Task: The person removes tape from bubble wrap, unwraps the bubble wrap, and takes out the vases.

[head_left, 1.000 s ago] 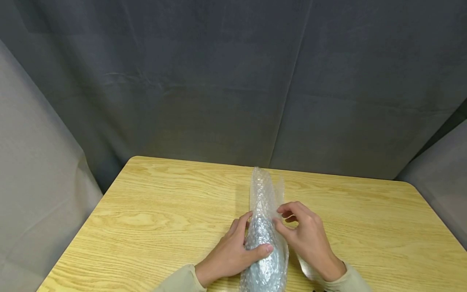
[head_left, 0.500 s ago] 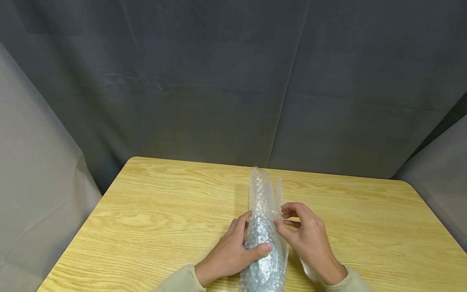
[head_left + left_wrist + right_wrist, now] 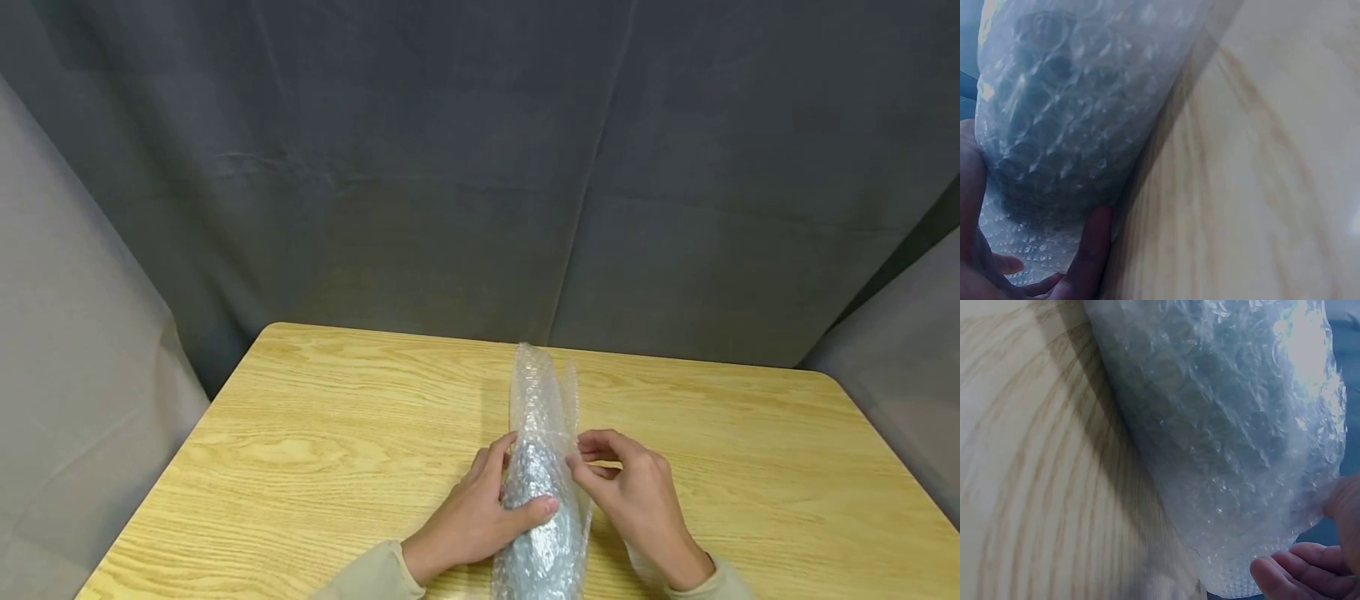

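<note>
1. One risk is slippage: your left hand (image 3: pixel 476 523) grips the wrap (image 3: pixel 543 550) on the table (image 3: pixel 337 433), and a looser hold could let it come undone.
2. Your right hand (image 3: pixel 639 492) has bent fingers at the wrap's side edge (whether it pinches, you can't tell); a hard tug could tear it.
3. Beyond, the far end stands parted, so uneven pulling could skew it.

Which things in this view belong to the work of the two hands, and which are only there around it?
In the work:
bubble-wrapped bundle
left hand, gripping the bundle
right hand, at the bundle's right edge

Only around it:
wooden table, the surface underneath
dark curtain behind
paler cloths at both sides
</note>
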### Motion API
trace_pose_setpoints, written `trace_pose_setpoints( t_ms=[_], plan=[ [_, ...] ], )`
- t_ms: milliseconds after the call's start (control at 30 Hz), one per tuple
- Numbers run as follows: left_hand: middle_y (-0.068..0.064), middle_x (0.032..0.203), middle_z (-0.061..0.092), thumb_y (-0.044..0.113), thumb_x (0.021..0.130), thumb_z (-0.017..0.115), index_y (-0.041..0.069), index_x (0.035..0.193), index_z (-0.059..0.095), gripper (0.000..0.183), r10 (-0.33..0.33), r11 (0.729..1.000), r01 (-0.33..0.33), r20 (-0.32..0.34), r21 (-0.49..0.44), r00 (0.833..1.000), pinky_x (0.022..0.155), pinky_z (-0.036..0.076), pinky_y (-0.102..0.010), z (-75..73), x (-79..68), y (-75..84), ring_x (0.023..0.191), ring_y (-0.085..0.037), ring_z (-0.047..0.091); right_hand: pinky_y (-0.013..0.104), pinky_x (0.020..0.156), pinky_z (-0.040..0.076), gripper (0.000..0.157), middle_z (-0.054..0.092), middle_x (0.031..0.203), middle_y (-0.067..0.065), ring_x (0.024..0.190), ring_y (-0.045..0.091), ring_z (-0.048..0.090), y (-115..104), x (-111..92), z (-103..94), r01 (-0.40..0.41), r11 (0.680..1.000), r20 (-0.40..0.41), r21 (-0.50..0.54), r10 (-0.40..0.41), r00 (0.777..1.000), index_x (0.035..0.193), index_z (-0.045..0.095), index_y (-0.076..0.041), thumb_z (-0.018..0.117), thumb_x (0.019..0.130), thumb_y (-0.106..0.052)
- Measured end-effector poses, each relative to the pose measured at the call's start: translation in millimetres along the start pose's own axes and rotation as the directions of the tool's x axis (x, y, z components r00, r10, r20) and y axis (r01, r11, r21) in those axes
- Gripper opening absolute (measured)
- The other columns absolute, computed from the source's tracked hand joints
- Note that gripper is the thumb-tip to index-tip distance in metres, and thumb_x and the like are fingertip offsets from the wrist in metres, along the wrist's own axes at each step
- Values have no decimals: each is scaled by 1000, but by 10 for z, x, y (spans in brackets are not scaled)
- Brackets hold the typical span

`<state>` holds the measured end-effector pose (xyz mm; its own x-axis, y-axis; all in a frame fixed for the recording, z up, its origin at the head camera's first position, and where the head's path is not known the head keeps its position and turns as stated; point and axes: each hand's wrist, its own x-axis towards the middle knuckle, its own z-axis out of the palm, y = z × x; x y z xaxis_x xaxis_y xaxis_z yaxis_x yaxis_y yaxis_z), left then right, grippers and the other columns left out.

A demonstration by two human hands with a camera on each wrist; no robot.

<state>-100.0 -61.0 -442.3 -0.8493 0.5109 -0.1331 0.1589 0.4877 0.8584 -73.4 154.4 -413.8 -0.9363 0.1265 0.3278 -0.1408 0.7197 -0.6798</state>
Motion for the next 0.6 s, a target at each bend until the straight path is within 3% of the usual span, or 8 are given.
trace_pose_setpoints(
  t_ms=[267, 600],
  plan=[
    [-9, 165, 34, 76, 89, 58, 29, 166, 15, 100, -7, 1000, 7, 13, -25, 1000, 102, 52, -62, 6, 11, -7, 138, -37, 53, 16, 69, 59, 15, 81, 96, 3, 88, 16, 77, 18, -8, -20, -62, 998, 15, -13, 62, 998, 102, 78, -9, 79, 89, -15],
    [-10, 165, 34, 75, 90, 59, 29, 166, 15, 100, -1, 1000, 1, 16, -26, 1000, 100, 53, -62, 2, 5, -5, 136, -38, 55, 18, 66, 60, 12, 81, 94, 5, 85, 19, 78, 68, -27, -28, -48, 998, -6, -35, 48, 999, 101, 80, -8, 78, 90, -13]
  ],
)
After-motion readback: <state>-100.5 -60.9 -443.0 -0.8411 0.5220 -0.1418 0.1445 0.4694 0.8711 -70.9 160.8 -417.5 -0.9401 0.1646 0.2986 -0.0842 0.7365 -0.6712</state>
